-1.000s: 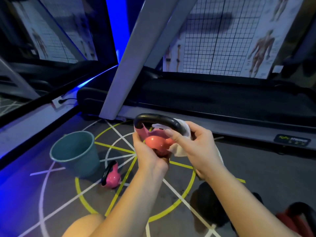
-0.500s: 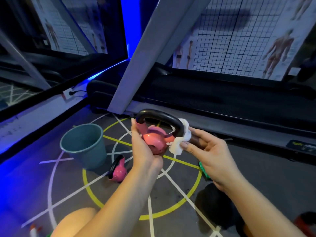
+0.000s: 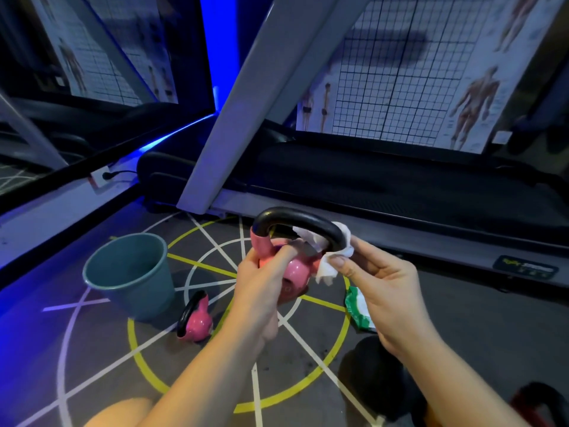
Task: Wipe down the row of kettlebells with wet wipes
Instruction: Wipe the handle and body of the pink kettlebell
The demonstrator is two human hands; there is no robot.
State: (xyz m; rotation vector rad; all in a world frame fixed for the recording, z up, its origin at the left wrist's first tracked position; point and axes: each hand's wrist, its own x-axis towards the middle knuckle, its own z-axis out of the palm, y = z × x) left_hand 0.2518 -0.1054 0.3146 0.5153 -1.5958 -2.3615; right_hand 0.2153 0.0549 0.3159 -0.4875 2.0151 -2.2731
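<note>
- Two hands are busy, both raised over the floor markings. The left hand (image 3: pixel 261 282) has its fingers curled round the body of a pink kettlebell (image 3: pixel 297 269) and holds it up in the air, one fingertip reaching over the top by the foot of the handle.
- The right hand (image 3: pixel 378 291) pinches one white wet wipe (image 3: pixel 326 266) between thumb and fingers. The wipe is bunched around the right leg of the black handle (image 3: pixel 295 215).
- Pink kettlebells, counted: two. One is in the grip. The second pink kettlebell (image 3: pixel 198 322) stands on the floor, just beside the bucket, on the yellow circle (image 3: pixel 144 368).
- One teal bucket (image 3: pixel 129 272) sits upright on the floor to the left.
- One green and white wipe pack (image 3: pixel 357 306) lies on the floor, partly hidden behind the right hand.
- One dark round shape (image 3: pixel 378 380) lies under the right forearm, and one red shape (image 3: pixel 542 408) sits in the near right corner. Both are too cut off to name with certainty.
- One treadmill (image 3: pixel 400 186) runs along the back, with anatomy charts (image 3: pixel 474 97) behind it.
</note>
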